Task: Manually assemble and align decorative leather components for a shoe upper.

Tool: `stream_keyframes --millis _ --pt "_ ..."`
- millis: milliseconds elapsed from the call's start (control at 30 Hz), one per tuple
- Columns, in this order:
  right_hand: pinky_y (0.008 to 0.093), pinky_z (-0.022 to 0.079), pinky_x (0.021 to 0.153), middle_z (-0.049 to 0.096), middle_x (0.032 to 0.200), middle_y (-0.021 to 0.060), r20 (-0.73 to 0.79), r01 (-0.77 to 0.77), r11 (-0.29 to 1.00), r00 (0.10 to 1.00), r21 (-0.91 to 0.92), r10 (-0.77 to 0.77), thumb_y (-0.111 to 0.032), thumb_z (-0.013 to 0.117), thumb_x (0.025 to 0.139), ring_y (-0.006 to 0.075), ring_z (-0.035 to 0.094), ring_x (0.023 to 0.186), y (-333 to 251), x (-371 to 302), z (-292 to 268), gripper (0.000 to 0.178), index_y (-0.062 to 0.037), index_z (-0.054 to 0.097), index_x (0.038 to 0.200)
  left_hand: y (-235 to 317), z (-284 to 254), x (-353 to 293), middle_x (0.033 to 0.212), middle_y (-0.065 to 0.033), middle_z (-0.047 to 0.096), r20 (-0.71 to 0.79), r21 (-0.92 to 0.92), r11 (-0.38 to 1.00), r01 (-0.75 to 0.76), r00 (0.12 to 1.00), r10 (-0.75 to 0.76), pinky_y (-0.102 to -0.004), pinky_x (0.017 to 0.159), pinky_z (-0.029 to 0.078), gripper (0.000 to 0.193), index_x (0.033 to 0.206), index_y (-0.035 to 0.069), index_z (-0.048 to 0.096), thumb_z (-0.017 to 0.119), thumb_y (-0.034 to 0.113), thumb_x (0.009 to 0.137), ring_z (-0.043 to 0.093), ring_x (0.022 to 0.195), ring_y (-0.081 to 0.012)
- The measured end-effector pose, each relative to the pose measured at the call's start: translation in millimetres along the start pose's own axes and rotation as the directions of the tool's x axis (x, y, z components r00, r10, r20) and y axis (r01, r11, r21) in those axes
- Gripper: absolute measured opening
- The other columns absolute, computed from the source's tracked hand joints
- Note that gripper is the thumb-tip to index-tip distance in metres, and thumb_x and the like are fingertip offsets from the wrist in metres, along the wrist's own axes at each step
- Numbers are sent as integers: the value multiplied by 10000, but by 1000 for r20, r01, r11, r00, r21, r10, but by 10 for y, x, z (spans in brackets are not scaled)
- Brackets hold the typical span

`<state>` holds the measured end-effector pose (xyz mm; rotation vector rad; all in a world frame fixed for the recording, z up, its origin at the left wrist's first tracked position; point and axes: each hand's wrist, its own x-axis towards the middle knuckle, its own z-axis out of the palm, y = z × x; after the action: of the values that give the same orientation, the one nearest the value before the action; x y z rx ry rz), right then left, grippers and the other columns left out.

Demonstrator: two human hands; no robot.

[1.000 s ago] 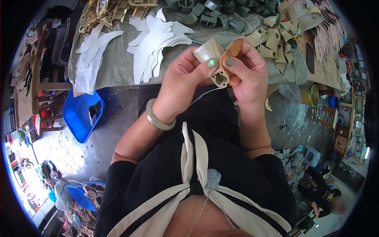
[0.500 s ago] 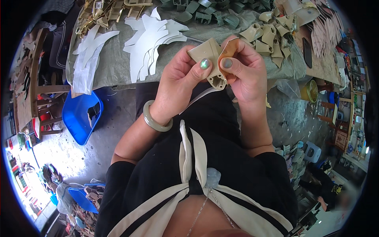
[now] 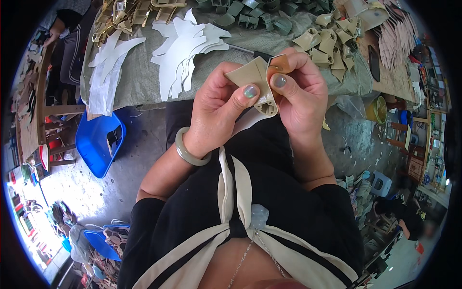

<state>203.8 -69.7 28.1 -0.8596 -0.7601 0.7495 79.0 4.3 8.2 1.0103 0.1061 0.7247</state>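
Just above my lap, at the table's near edge, my left hand [image 3: 214, 103] is closed on a beige shoe heel [image 3: 246, 73]. Its hollow end, with small holes, points toward me. My right hand [image 3: 304, 100] pinches the edge of a thin covering piece [image 3: 279, 63], whose brownish-orange face shows at the heel's right side. A pale strip [image 3: 249, 120] hangs below the heel; its join to the covering is hidden. On the table lie white cut-out pieces [image 3: 180, 58] in an overlapping stack, and a heap of beige heels [image 3: 328, 45] beyond my right hand.
Dark green heels [image 3: 260, 14] and gold ones [image 3: 118, 19] pile along the table's far side. A phone [image 3: 374, 62] lies at the right. Below stand a blue bin [image 3: 98, 144] and a yellowish bucket [image 3: 377, 111]. Other people appear at the far left and lower right.
Both hands have come slightly nearer to me, and the heel has tilted in them. More of the pale strip shows below. The person at lower right has shifted.
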Motion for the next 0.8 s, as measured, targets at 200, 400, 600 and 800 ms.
stream_keyframes --millis 200,400,600,800 --pt "194 440 523 565 752 12 21 -179 984 984 7 179 -59 687 797 64 542 620 -78 -15 -39 162 -13 554 878 -22 -70 -21 919 -16 569 60 95 995 -40 998 34 -212 757 442 167 1018 35 499 568 145 913 519 827 -53" --pt "199 417 625 559 813 26 174 -279 945 935 -172 308 -71 694 766 80 532 712 -242 57 -113 192 5 575 895 38 -128 -59 892 -12 573 145 78 996 39 988 -50 -211 749 441 149 993 35 511 572 143 910 522 817 -49" --pt "219 385 648 530 738 11 347 -344 798 764 -495 544 -75 762 653 94 497 681 -390 284 -174 230 -4 570 757 126 -227 -50 876 1 585 229 152 969 194 947 -225 -209 733 447 166 993 30 528 585 158 903 534 803 -42" --pt "228 398 608 538 638 -14 358 -47 541 702 -840 616 -73 735 655 82 517 657 -418 426 -183 167 -17 578 657 193 -257 9 812 -21 601 209 582 793 181 909 -360 -218 673 455 187 982 20 558 624 153 868 561 751 -63"
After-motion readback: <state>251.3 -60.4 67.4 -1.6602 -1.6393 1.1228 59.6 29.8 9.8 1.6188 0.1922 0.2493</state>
